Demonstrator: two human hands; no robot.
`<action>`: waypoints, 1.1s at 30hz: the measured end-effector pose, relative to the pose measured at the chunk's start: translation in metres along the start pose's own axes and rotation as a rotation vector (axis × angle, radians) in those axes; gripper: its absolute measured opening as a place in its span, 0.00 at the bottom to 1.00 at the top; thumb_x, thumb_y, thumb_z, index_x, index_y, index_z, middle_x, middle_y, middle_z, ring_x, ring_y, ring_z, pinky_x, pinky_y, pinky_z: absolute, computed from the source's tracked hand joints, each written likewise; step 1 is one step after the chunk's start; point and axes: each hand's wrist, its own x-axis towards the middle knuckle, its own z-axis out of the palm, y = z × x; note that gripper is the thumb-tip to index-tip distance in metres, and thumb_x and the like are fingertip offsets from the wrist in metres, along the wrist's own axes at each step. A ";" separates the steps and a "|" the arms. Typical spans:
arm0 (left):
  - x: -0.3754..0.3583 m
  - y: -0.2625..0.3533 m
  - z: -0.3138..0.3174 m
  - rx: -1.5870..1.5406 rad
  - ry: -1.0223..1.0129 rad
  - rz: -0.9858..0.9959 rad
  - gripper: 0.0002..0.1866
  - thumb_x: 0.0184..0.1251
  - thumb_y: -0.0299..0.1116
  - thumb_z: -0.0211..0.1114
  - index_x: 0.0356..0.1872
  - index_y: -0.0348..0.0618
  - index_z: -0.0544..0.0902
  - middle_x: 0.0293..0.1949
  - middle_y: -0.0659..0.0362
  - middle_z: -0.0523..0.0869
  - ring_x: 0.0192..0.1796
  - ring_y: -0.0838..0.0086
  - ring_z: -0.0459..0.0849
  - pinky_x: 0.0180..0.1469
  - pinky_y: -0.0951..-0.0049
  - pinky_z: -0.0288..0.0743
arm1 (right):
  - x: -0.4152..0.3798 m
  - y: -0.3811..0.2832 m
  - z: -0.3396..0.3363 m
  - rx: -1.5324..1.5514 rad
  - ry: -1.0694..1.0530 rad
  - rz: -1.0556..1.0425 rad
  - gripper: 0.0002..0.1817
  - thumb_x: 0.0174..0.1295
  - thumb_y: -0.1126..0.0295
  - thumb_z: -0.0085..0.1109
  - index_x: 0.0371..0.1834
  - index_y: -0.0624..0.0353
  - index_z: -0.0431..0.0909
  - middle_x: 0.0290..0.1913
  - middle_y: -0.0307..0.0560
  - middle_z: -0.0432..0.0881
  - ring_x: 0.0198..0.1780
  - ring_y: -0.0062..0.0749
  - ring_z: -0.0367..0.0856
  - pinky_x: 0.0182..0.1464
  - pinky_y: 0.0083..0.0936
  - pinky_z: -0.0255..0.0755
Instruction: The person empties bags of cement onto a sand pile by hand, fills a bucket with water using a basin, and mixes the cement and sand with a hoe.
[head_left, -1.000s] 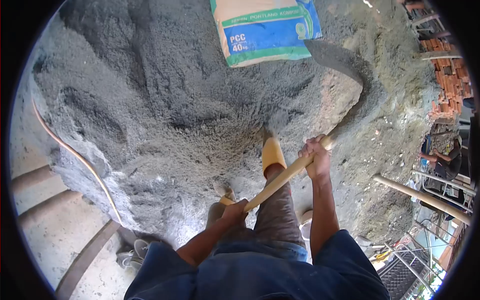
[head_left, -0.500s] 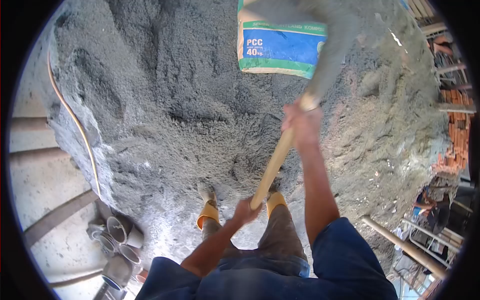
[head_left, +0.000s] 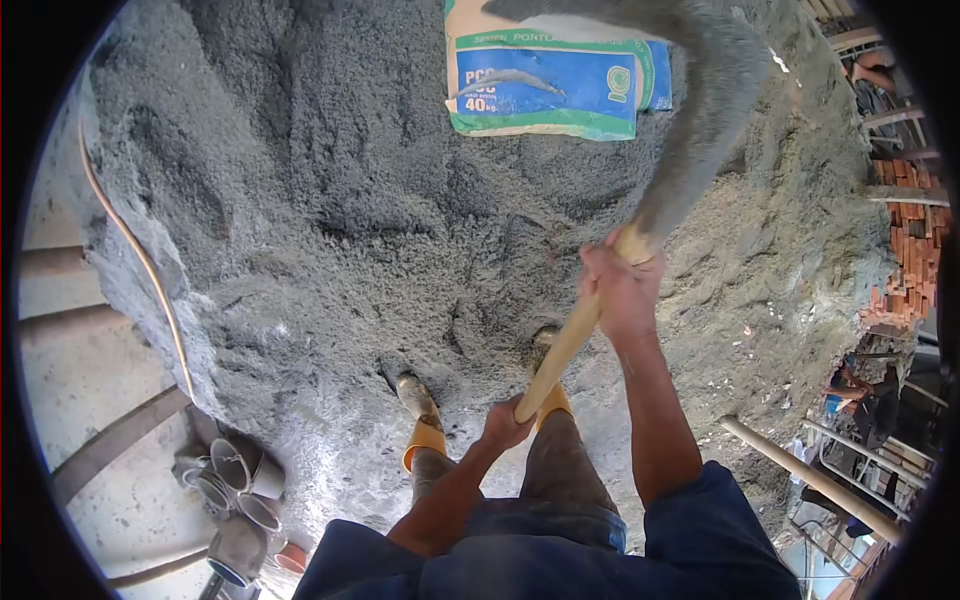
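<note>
Both hands grip the wooden handle of a hoe [head_left: 690,150], whose grey, mud-coated head is raised and blurred. My left hand [head_left: 507,424] is closed around the handle's lower end, in front of my legs. Higher up, just below the metal neck, my right hand [head_left: 625,290] is wrapped round it. A cement bag [head_left: 545,122], blue, green and cream and marked PCC 40 kg, lies on the grey heap beyond. A long gash runs across its blue panel. The hoe's head overlaps the bag's upper part in view.
Grey sandy material [head_left: 330,270] surrounds my boots [head_left: 425,435]. Several buckets [head_left: 238,545] stand at lower left, and a hose [head_left: 140,250] runs along the left edge. At right are stacked bricks [head_left: 915,250], a pole [head_left: 810,480] and, farther back, another person [head_left: 850,388].
The hoe's head and both hands have shifted right, with the hands slightly lower in view. A gash now shows on the cement bag's blue panel. My foot on the right has moved forward.
</note>
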 end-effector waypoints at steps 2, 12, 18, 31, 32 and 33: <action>0.033 0.015 -0.018 -0.004 -0.048 0.062 0.16 0.58 0.41 0.69 0.43 0.43 0.82 0.30 0.49 0.86 0.35 0.50 0.85 0.36 0.56 0.77 | 0.006 -0.029 -0.005 0.082 0.064 -0.114 0.06 0.55 0.84 0.56 0.30 0.60 0.72 0.19 0.40 0.73 0.15 0.22 0.70 0.17 0.22 0.67; -0.030 -0.025 -0.007 0.029 -0.108 -0.211 0.15 0.57 0.39 0.69 0.39 0.38 0.82 0.30 0.42 0.84 0.36 0.46 0.84 0.37 0.55 0.77 | 0.055 0.110 0.006 0.067 0.030 0.261 0.09 0.51 0.82 0.61 0.30 0.61 0.71 0.19 0.41 0.70 0.13 0.26 0.70 0.15 0.27 0.66; 0.031 0.002 -0.002 0.035 -0.084 0.046 0.15 0.59 0.38 0.68 0.46 0.46 0.82 0.34 0.46 0.86 0.39 0.48 0.85 0.39 0.56 0.79 | 0.026 0.011 -0.035 0.142 0.075 -0.102 0.08 0.53 0.83 0.58 0.29 0.61 0.68 0.17 0.42 0.72 0.14 0.24 0.71 0.18 0.25 0.68; 0.038 -0.040 0.081 0.001 -0.151 -0.225 0.19 0.57 0.37 0.69 0.50 0.43 0.81 0.38 0.44 0.86 0.42 0.48 0.85 0.43 0.57 0.79 | 0.106 0.121 -0.098 0.186 0.022 0.280 0.10 0.52 0.83 0.60 0.30 0.57 0.69 0.19 0.40 0.70 0.16 0.27 0.69 0.20 0.30 0.68; 0.036 -0.038 0.087 0.030 -0.123 -0.185 0.19 0.57 0.37 0.69 0.49 0.44 0.82 0.37 0.45 0.86 0.42 0.48 0.85 0.43 0.57 0.79 | 0.103 0.123 -0.106 0.188 0.022 0.286 0.10 0.52 0.83 0.60 0.30 0.57 0.69 0.19 0.40 0.70 0.16 0.27 0.69 0.20 0.30 0.68; 0.037 -0.034 0.091 0.059 -0.098 -0.141 0.18 0.57 0.37 0.69 0.49 0.45 0.82 0.37 0.46 0.87 0.41 0.48 0.85 0.43 0.57 0.79 | 0.097 0.115 -0.112 0.214 -0.016 0.230 0.10 0.52 0.83 0.60 0.30 0.57 0.69 0.19 0.40 0.70 0.16 0.27 0.69 0.20 0.31 0.67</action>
